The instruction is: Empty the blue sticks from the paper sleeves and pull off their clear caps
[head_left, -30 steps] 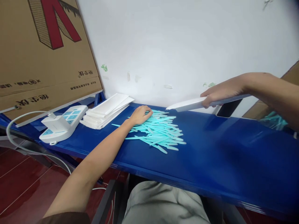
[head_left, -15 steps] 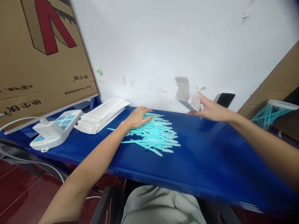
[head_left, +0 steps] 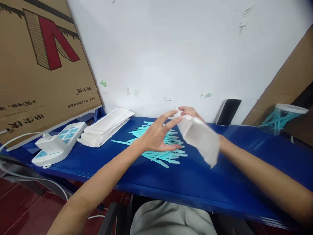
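My right hand grips a crumpled white paper bag by its upper left end, above the blue table. The bag hangs down to the right across my right wrist and is blurred. My left hand is open, thumb stretched out to the right. Its fingertips reach the bag's upper edge; I cannot tell whether they touch it. Under my left hand lies a loose pile of slim turquoise plastic sticks with flat, paler ends, partly hidden by the hand.
A stack of flat white paper bags lies left of the pile. Further left is a power strip with a white plug. A phone leans against the wall. A clear tub of similar sticks stands right. Cardboard rises at left.
My right hand has brought the paper bag left and slightly down, toward my left hand. My left hand has lifted off the pile and moved right toward the bag.
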{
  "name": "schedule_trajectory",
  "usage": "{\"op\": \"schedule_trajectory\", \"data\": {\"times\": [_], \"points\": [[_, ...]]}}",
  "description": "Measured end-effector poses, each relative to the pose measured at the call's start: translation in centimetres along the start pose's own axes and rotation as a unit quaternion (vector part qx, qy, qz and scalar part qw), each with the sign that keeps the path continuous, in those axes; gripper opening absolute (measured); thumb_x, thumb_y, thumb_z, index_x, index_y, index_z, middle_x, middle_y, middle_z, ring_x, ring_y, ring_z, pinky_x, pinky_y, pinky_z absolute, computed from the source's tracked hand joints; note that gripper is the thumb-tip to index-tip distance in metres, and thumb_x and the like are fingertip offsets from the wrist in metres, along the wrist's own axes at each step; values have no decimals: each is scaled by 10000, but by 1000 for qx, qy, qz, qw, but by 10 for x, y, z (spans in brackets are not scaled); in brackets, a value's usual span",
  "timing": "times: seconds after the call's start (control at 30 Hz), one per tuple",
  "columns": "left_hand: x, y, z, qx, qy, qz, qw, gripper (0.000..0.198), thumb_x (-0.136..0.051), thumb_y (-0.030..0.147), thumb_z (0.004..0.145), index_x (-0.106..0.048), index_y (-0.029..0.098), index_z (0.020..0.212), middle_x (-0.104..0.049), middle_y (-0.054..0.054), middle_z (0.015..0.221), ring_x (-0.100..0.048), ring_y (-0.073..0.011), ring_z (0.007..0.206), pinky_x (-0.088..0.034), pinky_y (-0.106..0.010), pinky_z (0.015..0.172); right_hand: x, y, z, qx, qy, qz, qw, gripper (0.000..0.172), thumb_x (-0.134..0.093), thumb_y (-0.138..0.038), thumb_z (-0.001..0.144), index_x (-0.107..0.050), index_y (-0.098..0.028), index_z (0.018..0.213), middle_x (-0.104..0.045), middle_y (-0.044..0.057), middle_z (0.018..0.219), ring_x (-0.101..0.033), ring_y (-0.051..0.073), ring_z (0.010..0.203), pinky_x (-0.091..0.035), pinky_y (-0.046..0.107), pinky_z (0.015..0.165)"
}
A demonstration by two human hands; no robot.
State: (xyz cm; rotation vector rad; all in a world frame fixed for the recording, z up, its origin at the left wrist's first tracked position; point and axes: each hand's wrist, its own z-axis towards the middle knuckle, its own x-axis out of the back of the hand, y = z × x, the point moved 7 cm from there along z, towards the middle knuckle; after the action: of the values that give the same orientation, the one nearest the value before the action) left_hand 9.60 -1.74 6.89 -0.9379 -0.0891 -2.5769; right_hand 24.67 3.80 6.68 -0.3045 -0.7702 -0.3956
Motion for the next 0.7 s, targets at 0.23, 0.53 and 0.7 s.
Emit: {"op": "schedule_trajectory", "data": {"times": [0.23,0.53,0.7], "points": [[52,23,2,98,-31,73,992,865,-583,769,778,-385,345,1506,-524,-109,1427,-438,-404,1350,-438,-627,1047,-9,10,4,24,7,-200,979,485,-580,-294,932,-498,-193,1399,-520,183,1231,-532,333,1100,-499,471,869],[27,-21,-15,275,-246,192,909,806,-591,421,889,-229,285,1596,-656,-150,1190,-677,-339,980,-545,-489,854,-49,-32,70,66,-50,-275,958,339,-410,-52,924,-714,-142,1042,-653,168,1046,-563,303,977,-418,456,844],[83,-71,-33,343,-222,309,859,722,-416,142,892,-276,244,1592,-675,-144,1195,-646,-316,1061,-527,-442,887,-18,-47,70,70,44,-189,978,531,-454,-87,921,-522,-232,1427,-537,120,1429,-405,339,1396,-365,579,1095]]}}
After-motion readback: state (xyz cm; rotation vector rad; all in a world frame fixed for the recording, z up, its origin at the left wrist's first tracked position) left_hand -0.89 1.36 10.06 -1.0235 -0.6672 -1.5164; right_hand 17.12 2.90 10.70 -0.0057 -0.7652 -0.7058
